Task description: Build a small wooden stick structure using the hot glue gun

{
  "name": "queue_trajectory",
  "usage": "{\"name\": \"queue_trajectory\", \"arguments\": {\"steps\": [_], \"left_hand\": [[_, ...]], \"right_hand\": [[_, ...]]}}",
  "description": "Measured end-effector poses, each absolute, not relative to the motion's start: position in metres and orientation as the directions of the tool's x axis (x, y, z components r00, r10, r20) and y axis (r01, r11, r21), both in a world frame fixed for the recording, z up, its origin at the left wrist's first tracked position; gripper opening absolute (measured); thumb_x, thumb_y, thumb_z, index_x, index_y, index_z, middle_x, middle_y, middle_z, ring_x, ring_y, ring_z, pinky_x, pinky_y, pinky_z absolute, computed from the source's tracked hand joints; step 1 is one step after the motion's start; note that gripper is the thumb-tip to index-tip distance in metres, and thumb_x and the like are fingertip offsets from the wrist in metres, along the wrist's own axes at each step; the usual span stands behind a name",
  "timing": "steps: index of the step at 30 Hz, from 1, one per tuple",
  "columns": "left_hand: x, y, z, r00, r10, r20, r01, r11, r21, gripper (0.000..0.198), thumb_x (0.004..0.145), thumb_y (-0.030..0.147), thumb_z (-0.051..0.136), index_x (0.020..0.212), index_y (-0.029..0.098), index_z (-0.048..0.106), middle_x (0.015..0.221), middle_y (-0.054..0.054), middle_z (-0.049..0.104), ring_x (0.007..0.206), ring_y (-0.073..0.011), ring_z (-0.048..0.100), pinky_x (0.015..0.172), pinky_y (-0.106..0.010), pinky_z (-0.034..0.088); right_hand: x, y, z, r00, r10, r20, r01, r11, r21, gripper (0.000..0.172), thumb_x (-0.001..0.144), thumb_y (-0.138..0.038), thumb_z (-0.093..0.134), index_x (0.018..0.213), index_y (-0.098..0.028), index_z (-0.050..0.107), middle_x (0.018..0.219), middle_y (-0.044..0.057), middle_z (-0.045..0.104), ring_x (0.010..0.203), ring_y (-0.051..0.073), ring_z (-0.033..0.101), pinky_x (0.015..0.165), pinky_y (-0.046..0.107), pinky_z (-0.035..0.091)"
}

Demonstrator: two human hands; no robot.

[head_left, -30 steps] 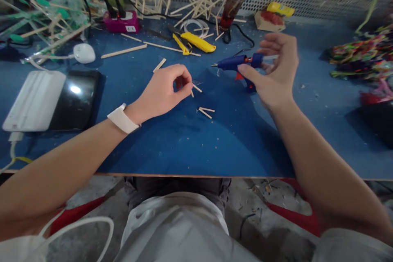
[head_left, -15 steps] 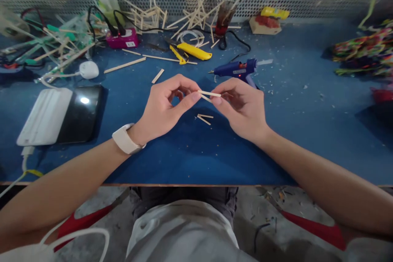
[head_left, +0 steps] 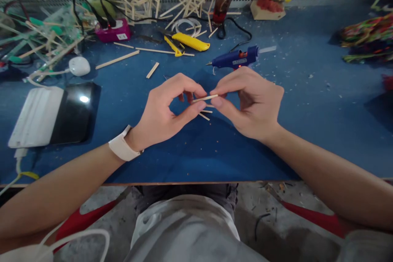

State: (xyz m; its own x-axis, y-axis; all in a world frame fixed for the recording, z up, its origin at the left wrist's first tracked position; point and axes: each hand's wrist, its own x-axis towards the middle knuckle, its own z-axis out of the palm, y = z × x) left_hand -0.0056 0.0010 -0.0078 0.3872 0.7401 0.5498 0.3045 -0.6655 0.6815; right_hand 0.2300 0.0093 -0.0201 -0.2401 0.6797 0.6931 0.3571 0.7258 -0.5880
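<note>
Between my hands is a short thin wooden stick [head_left: 205, 98], held above the blue table. My left hand [head_left: 172, 108] pinches its left part between thumb and fingers. The thumb and forefinger of my right hand [head_left: 250, 102] close on its right end. A second pale stick shows just under it; whether the two are joined I cannot tell. Below the fingertips a pair of short sticks [head_left: 205, 116] lies on the table, their left ends partly hidden by my left thumb. Behind my right hand rests a blue glue gun [head_left: 235, 58] with a clear glue stick in its back.
A yellow utility knife [head_left: 192, 42], yellow-handled cutters [head_left: 174, 46] and loose sticks lie beyond my hands. At the back stand stick frames [head_left: 144, 4], a dark red cup [head_left: 222, 4] and a magenta power adapter [head_left: 113, 30]. A power bank [head_left: 38, 116] and phone [head_left: 73, 110] are left.
The held stick has turned from sloping down rightward to sloping up rightward. My right hand has shifted a little to the right. The whole view has moved slightly.
</note>
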Motion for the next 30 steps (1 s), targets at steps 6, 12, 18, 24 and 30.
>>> {"name": "queue_trajectory", "arguments": {"steps": [6, 12, 18, 24, 30], "left_hand": [[-0.008, -0.003, -0.005, 0.413, 0.668, 0.619, 0.314, -0.742, 0.592, 0.007, 0.114, 0.03, 0.072, 0.111, 0.028, 0.077, 0.109, -0.003, 0.081, 0.102, -0.0203, 0.077, 0.092, -0.041, 0.065], [-0.009, -0.005, -0.004, 0.444, 0.562, 0.698, 0.317, -0.827, 0.464, 0.012, 0.112, 0.023, 0.075, 0.119, 0.033, 0.074, 0.114, 0.0, 0.083, 0.107, -0.0197, 0.08, 0.096, -0.042, 0.067], [-0.009, -0.005, -0.001, 0.466, 0.501, 0.729, 0.371, -0.859, 0.354, 0.007, 0.112, 0.027, 0.075, 0.115, 0.033, 0.075, 0.111, 0.0, 0.084, 0.106, -0.0212, 0.083, 0.099, -0.043, 0.066], [-0.004, -0.001, -0.002, 0.431, 0.341, 0.836, 0.296, -0.928, 0.225, 0.005, 0.112, 0.025, 0.077, 0.115, 0.026, 0.073, 0.105, 0.001, 0.085, 0.096, -0.017, 0.082, 0.09, -0.037, 0.064], [-0.005, 0.003, -0.004, 0.44, 0.309, 0.844, 0.304, -0.935, 0.183, 0.005, 0.113, 0.026, 0.075, 0.117, 0.026, 0.074, 0.106, 0.001, 0.085, 0.093, -0.0156, 0.081, 0.09, -0.036, 0.064]], "right_hand": [[0.229, 0.008, -0.016, -0.276, 0.501, 0.82, 0.348, 0.847, -0.401, 0.004, 0.101, -0.036, 0.084, 0.098, -0.035, 0.086, 0.093, -0.003, 0.085, 0.084, 0.021, 0.081, 0.08, 0.043, 0.07], [0.237, 0.005, -0.008, -0.357, 0.66, 0.661, 0.462, 0.74, -0.488, 0.022, 0.096, -0.059, 0.088, 0.084, -0.04, 0.086, 0.087, -0.001, 0.083, 0.09, 0.027, 0.084, 0.093, 0.053, 0.072], [0.245, 0.009, -0.006, -0.316, 0.693, 0.648, 0.479, 0.706, -0.522, 0.032, 0.082, -0.068, 0.099, 0.08, -0.04, 0.085, 0.081, -0.001, 0.077, 0.093, 0.029, 0.083, 0.089, 0.052, 0.073], [0.247, 0.014, -0.001, -0.326, 0.245, 0.913, 0.475, 0.878, -0.066, 0.015, 0.097, -0.053, 0.09, 0.089, -0.041, 0.089, 0.077, -0.007, 0.079, 0.073, 0.019, 0.076, 0.074, 0.037, 0.068], [0.255, 0.014, 0.001, -0.374, 0.089, 0.923, 0.469, 0.877, 0.105, 0.005, 0.1, -0.042, 0.09, 0.105, -0.042, 0.088, 0.091, -0.012, 0.087, 0.075, 0.017, 0.08, 0.076, 0.035, 0.069]]}}
